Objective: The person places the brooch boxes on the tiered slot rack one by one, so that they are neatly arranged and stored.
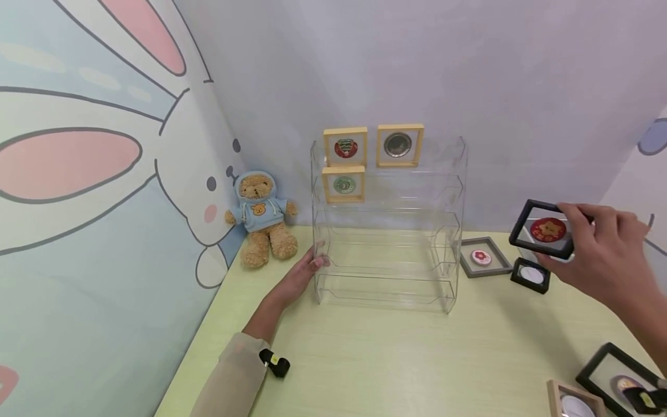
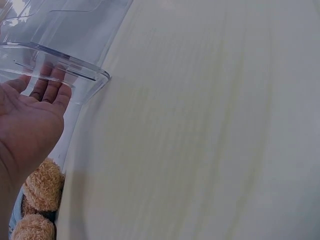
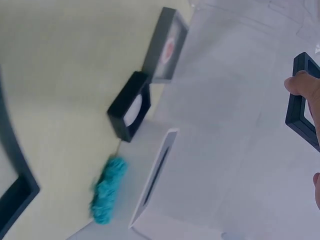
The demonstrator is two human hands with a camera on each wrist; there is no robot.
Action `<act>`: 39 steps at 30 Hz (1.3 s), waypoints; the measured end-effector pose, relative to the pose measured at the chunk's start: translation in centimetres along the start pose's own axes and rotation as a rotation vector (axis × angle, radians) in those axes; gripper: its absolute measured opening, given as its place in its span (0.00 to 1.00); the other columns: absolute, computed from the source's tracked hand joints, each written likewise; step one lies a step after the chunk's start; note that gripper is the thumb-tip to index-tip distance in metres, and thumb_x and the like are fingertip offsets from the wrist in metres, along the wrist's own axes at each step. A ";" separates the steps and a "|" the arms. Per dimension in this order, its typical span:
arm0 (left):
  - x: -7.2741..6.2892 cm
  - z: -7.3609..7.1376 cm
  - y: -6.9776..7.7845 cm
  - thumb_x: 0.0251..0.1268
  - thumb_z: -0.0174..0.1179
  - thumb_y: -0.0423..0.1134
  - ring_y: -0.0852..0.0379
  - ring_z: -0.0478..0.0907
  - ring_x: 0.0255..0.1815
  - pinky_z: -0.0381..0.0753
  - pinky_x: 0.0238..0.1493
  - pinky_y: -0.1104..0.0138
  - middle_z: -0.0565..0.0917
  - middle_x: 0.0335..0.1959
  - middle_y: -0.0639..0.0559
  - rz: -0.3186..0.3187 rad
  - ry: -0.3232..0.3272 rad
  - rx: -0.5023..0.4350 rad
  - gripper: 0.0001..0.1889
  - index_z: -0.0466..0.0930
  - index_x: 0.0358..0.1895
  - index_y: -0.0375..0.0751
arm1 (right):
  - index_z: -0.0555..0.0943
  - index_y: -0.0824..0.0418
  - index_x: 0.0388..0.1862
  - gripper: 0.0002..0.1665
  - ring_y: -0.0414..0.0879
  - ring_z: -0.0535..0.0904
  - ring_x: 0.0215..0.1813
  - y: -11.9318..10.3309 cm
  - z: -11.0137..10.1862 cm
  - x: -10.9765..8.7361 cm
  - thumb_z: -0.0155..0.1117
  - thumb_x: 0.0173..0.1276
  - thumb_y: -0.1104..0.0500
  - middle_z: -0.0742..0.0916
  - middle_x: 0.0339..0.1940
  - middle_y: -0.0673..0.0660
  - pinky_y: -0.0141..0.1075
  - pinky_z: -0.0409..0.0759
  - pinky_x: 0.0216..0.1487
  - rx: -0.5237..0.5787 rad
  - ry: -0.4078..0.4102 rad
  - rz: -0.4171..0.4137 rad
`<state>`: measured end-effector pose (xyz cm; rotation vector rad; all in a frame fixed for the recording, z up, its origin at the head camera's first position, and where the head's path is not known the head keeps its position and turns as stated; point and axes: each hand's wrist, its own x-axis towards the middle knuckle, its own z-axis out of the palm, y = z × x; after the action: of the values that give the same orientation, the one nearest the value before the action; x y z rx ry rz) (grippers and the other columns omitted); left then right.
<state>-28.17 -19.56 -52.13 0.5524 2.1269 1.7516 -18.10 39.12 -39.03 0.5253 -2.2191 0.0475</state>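
Note:
My right hand pinches a black square display frame with a red badge bearing a yellow star shape inside. It is held up above the table, right of a clear acrylic tiered rack. The right wrist view shows a finger on the edge of that frame. At the rack's lower left side, my left hand grips the side panel, fingers showing through the clear plastic. Three light wood frames stand on the rack: a red-badge one, a silver-badge one and, one tier lower, a green-badge one.
A teddy bear in a blue hoodie sits left of the rack. Right of it lie a grey frame and a small black frame. Near the front right are a larger black frame and a wooden frame.

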 end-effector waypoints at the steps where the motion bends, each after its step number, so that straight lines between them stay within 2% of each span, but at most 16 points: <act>1: 0.0 0.0 0.0 0.93 0.44 0.59 0.42 0.65 0.83 0.50 0.91 0.40 0.75 0.71 0.39 -0.004 0.001 0.002 0.37 0.46 0.93 0.50 | 0.67 0.75 0.77 0.68 0.86 0.63 0.58 -0.2 0.1 0.5 0.29 0.76 0.14 0.71 0.66 0.87 0.76 0.58 0.47 0.003 0.002 -0.007; 7: 0.0 0.0 0.0 0.92 0.45 0.61 0.42 0.65 0.84 0.50 0.91 0.39 0.76 0.71 0.41 -0.009 0.008 0.013 0.39 0.46 0.93 0.52 | 0.67 0.73 0.80 0.65 0.83 0.61 0.58 -1.5 0.4 3.9 0.33 0.79 0.16 0.70 0.67 0.86 0.74 0.56 0.46 0.043 0.022 -0.070; 16: 0.1 0.0 -0.1 0.91 0.45 0.63 0.42 0.65 0.84 0.51 0.91 0.40 0.75 0.71 0.40 -0.004 -0.002 -0.005 0.38 0.48 0.92 0.56 | 0.72 0.69 0.80 0.55 0.80 0.63 0.57 -4.0 1.7 9.0 0.46 0.81 0.23 0.75 0.66 0.82 0.75 0.56 0.47 0.111 0.166 -0.159; 21: 0.0 -0.1 0.0 0.92 0.44 0.63 0.40 0.65 0.84 0.50 0.91 0.40 0.75 0.71 0.39 -0.003 -0.003 -0.002 0.38 0.47 0.93 0.55 | 0.70 0.67 0.82 0.53 0.78 0.62 0.58 -5.4 2.5 11.7 0.45 0.82 0.25 0.74 0.68 0.80 0.73 0.56 0.47 0.112 0.157 -0.222; 23: 0.0 0.0 0.0 0.92 0.44 0.62 0.40 0.65 0.83 0.50 0.90 0.40 0.75 0.71 0.39 -0.001 -0.002 0.002 0.38 0.46 0.93 0.53 | 0.68 0.67 0.84 0.50 0.78 0.63 0.59 -5.9 2.7 12.6 0.55 0.82 0.31 0.73 0.69 0.79 0.73 0.56 0.49 0.119 0.124 -0.246; 25: 0.0 0.0 -0.1 0.92 0.44 0.61 0.40 0.65 0.83 0.50 0.91 0.40 0.75 0.71 0.39 -0.003 -0.003 0.001 0.38 0.46 0.93 0.52 | 0.68 0.66 0.84 0.51 0.78 0.63 0.61 -6.5 3.1 13.4 0.72 0.73 0.39 0.73 0.70 0.78 0.73 0.57 0.50 0.119 0.109 -0.264; 27: 0.0 0.0 -0.1 0.92 0.44 0.61 0.40 0.64 0.84 0.49 0.91 0.40 0.74 0.71 0.39 -0.004 -0.004 -0.005 0.38 0.46 0.93 0.52 | 0.68 0.65 0.85 0.60 0.76 0.64 0.62 -7.0 3.6 14.2 0.85 0.58 0.47 0.74 0.70 0.77 0.72 0.58 0.50 0.108 0.103 -0.281; 29: 0.0 0.1 -0.2 0.92 0.45 0.60 0.41 0.64 0.84 0.49 0.91 0.40 0.74 0.71 0.39 -0.004 -0.005 -0.011 0.38 0.46 0.93 0.53 | 0.68 0.65 0.85 0.69 0.75 0.64 0.62 -7.6 4.1 14.9 0.92 0.45 0.53 0.74 0.70 0.76 0.71 0.59 0.50 0.085 0.097 -0.300; 30: 0.1 0.1 -0.2 0.92 0.45 0.60 0.40 0.64 0.84 0.49 0.91 0.40 0.74 0.72 0.39 -0.003 -0.008 -0.014 0.37 0.46 0.93 0.53 | 0.68 0.65 0.85 0.70 0.74 0.65 0.62 -7.8 4.3 15.2 0.94 0.43 0.54 0.74 0.70 0.75 0.70 0.59 0.50 0.070 0.100 -0.309; 39: 0.1 0.0 -0.2 0.92 0.44 0.61 0.40 0.66 0.84 0.51 0.90 0.40 0.75 0.73 0.37 -0.003 0.010 0.014 0.36 0.48 0.92 0.56 | 0.71 0.65 0.83 0.67 0.69 0.68 0.62 -9.9 6.6 18.3 0.96 0.46 0.52 0.76 0.68 0.71 0.65 0.63 0.53 -0.026 0.129 -0.388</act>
<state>-28.24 -19.53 -52.31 0.5449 2.1471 1.7429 -29.44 22.25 -31.12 0.9023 -1.9568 -0.1467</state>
